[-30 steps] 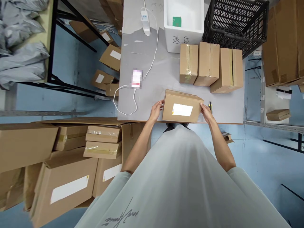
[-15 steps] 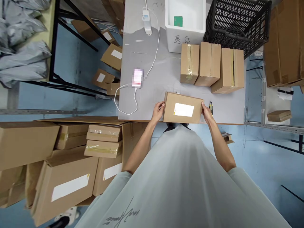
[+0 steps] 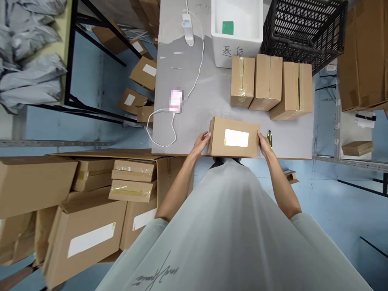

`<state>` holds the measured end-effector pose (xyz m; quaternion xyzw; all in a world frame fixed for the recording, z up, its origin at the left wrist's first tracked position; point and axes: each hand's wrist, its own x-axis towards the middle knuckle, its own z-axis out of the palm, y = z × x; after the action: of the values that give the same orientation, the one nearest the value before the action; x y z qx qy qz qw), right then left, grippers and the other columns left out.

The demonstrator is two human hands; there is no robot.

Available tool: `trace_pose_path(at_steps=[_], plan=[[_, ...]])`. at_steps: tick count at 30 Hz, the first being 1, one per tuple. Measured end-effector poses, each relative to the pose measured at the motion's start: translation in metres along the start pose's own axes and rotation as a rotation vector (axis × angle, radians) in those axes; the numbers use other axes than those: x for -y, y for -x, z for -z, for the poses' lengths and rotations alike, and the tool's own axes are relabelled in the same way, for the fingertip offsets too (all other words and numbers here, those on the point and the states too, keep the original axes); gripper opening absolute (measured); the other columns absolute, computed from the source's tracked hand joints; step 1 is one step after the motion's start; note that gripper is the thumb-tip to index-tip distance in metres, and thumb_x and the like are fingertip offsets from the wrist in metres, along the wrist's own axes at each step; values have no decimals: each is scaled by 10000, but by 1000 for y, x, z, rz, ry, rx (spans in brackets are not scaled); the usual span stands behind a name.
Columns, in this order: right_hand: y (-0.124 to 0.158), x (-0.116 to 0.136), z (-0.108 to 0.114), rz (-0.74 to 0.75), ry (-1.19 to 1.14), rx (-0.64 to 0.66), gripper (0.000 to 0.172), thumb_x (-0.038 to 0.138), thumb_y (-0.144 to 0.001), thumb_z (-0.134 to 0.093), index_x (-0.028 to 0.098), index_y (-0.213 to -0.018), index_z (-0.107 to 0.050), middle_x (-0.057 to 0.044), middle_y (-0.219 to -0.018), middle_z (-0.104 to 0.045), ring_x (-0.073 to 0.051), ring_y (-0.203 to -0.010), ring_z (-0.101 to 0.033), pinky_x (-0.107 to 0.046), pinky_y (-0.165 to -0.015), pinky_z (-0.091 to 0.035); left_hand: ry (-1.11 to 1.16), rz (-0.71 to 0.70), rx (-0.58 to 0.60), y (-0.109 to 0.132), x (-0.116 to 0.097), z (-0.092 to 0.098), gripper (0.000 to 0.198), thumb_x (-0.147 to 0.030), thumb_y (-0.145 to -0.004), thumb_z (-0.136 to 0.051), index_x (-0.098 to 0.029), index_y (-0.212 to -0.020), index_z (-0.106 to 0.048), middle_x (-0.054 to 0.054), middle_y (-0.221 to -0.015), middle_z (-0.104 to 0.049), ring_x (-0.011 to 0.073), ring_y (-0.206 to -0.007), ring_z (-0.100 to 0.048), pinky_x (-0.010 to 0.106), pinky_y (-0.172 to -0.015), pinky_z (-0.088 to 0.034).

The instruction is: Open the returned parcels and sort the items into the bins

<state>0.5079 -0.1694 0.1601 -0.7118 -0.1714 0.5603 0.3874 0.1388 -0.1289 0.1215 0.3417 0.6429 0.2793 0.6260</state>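
Note:
A brown cardboard box [image 3: 218, 139] with a white label [image 3: 237, 138] lies at the front edge of the grey table [image 3: 200, 93]. My left hand [image 3: 202, 142] holds its left end, with the fingers on the side. At the opposite end, my right hand [image 3: 264, 143] grips the box by its right side. Just beyond my right hand lies a black and yellow utility knife [image 3: 269, 138], partly covered by that hand.
Three taped boxes [image 3: 266, 83] stand at the table's back right, before a white bin [image 3: 238, 50] and a black crate [image 3: 303, 36]. A white cable [image 3: 198, 68] runs to a blurred device [image 3: 176, 101]. Stacked cartons [image 3: 87, 238] fill the lower left.
The box has turned slightly, so its front edge lies straighter along the table. Both hands keep hold of it. At the lower left, a person's foot has moved and part of a leg shows.

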Motion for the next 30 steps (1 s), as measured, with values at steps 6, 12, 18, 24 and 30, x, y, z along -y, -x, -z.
trace_pose_path(at_steps=[6,12,18,24,30], plan=[[-6,-10,5,44,38,9,634,807,-699,-903,260,-987,-762,-74,-1204,-885,-312,-1313,-769,-428,-1197,-592,59,-12,26,4,-13,-3,835,-869,-809,-853,-190,-1291,-786,206,-1398,-815,388,-1419,-714,506,-1161,-593],[-13,-18,0,0,43,3,696,774,-618,-915,275,-1047,-688,-40,-1110,-862,-295,-1230,-775,-395,-1075,-610,172,-81,92,4,-30,-8,849,-952,-758,-835,-190,-1132,-823,151,-1193,-872,371,-1227,-796,491,-1059,-663],[-16,-22,-6,21,19,39,704,787,-639,-893,275,-1086,-708,-58,-1207,-869,-285,-1265,-767,-401,-1133,-585,180,-139,83,3,-42,-13,798,-907,-794,-839,-204,-1170,-830,129,-1239,-866,354,-1228,-797,479,-1087,-660],[-16,-24,-10,94,37,146,688,778,-707,-879,277,-1165,-767,-65,-1354,-860,-287,-1348,-754,-441,-1265,-530,135,-161,61,7,-45,-16,727,-880,-812,-833,-220,-1117,-823,113,-1264,-864,360,-1269,-778,476,-1110,-643],[-22,-21,-23,101,69,149,668,742,-756,-886,264,-1210,-774,-95,-1508,-806,-292,-1485,-689,-463,-1346,-478,136,-129,21,5,-42,-21,615,-667,-832,-855,-220,-1253,-819,144,-1423,-819,380,-1397,-726,507,-1162,-609]])
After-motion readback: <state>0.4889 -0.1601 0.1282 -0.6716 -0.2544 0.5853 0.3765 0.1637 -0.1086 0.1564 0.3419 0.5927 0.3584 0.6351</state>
